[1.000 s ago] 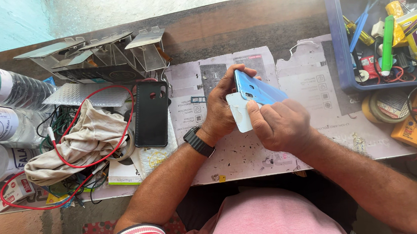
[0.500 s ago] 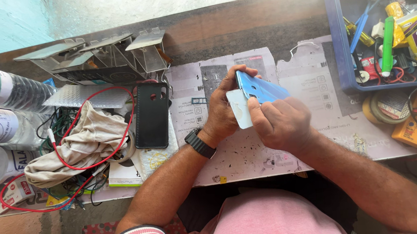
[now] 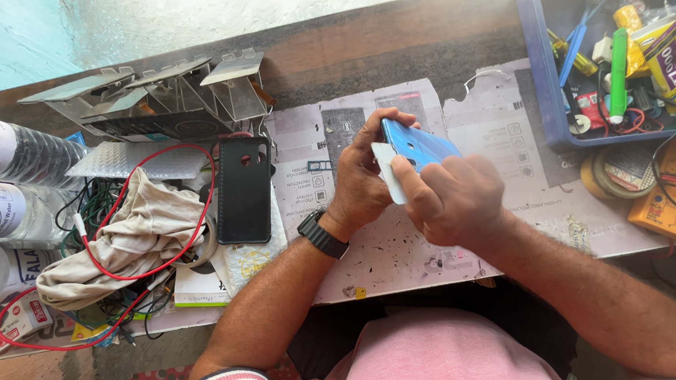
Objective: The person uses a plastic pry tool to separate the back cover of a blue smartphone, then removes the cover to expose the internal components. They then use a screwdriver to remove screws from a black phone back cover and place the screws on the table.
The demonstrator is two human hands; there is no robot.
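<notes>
Blue phone point(image 3: 422, 146) tilted, both hands gripping

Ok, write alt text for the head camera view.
A person's left hand and right hand hold a blue phone and a white card above a paper-covered workbench. A black phone case lies left; a blue tool bin sits right.

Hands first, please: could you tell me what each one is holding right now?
Left hand: closed on the blue phone.
Right hand: closed on a white card.
</notes>
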